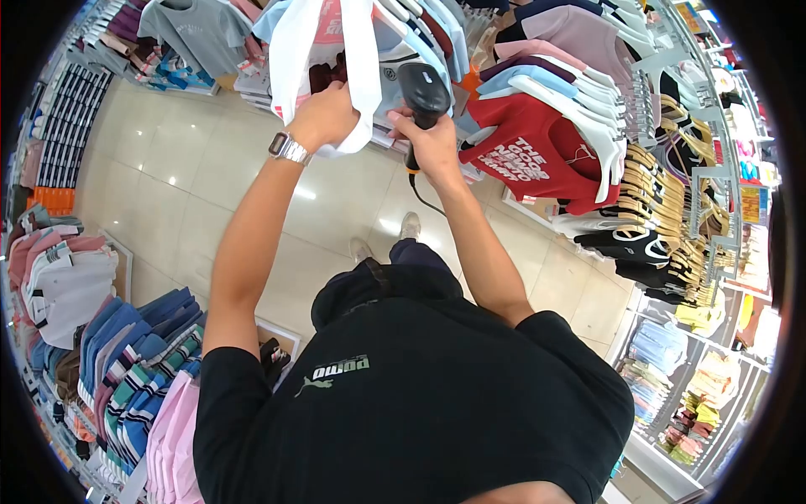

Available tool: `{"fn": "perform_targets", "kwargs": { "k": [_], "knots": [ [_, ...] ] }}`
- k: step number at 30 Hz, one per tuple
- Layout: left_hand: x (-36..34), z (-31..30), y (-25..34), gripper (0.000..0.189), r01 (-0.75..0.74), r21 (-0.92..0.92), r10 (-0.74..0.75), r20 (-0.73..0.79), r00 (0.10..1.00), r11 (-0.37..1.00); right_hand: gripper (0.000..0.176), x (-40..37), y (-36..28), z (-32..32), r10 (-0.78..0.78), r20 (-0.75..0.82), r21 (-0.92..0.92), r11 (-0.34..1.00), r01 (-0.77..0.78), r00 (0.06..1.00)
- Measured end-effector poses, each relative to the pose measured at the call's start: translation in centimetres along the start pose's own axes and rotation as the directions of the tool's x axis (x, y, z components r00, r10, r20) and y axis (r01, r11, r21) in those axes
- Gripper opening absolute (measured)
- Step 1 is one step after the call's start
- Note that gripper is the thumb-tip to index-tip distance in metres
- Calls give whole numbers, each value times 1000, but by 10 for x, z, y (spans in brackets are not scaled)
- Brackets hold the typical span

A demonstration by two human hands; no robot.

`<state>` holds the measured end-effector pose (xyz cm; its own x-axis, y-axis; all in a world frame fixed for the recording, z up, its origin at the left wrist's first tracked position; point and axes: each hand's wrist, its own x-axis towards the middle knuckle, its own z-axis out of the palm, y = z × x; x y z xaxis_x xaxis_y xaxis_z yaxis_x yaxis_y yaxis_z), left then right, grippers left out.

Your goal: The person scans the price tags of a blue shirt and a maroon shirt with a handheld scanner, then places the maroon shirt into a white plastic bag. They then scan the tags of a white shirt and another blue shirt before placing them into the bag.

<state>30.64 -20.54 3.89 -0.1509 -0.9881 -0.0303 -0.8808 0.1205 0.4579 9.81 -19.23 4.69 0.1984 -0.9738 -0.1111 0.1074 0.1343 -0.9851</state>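
My left hand (329,116), with a metal-banded watch on its wrist, is closed at the white garment (363,76) on the rack at the top; its fingertips are partly hidden. Between the garment's two white bands, pink and dark red cloth shows. Just to the right, my right hand (432,144) is wrapped round the handle of a black handheld scanner (425,91). The scanner's head points up toward the clothes, and a dark cable hangs below its handle.
A red printed shirt (525,147) hangs right of my right hand, beside rows of wooden hangers (651,193). Folded shirts (138,336) fill shelves at the lower left. Shiny floor tiles (197,181) lie below, with my shoes on them. More clothing shelves (663,470) stand at the lower right.
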Motion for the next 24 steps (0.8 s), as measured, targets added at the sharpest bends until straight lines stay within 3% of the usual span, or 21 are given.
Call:
{"fn": "perform_targets", "kwargs": {
  "k": [1,4,8,13,16,17,18,21,22,24],
  "knots": [
    [-8,3,3,32,-23,-25,20,-91,996,999,36,-4,0,-1,-4,0,-1,1000,4,1000],
    [-23,-6,17,28,-7,-15,6,-44,999,1000,33,-16,2,-3,-5,30,-5,1000,5,1000],
    [-26,0,6,24,-101,-56,90,-174,981,993,31,-28,0,-5,25,107,-42,999,-21,994],
    [-42,-14,20,25,-125,-185,70,-281,957,975,28,-37,-18,-30,117,102,-107,988,-106,988],
    [-42,-19,29,31,-87,-244,18,-273,962,966,27,-44,-17,-58,73,90,-85,994,-65,993],
    [-44,-25,37,36,-76,-322,-32,-316,948,944,28,-49,-24,-64,71,80,-91,994,-64,994],
    [-43,-32,44,40,34,-379,-150,-282,948,925,29,-52,-24,-75,80,49,-151,986,-72,996],
    [-41,-27,54,46,-242,-421,-107,-652,751,874,27,-68,-35,-100,76,-30,-125,989,-79,997],
    [-41,-29,67,46,-273,-261,-29,-770,637,926,29,-78,-47,-104,74,-72,-102,992,-81,995],
    [-43,-27,96,45,-323,-155,26,-870,492,934,30,-88,-52,-122,64,-107,-71,995,-72,992]
  ]
}}
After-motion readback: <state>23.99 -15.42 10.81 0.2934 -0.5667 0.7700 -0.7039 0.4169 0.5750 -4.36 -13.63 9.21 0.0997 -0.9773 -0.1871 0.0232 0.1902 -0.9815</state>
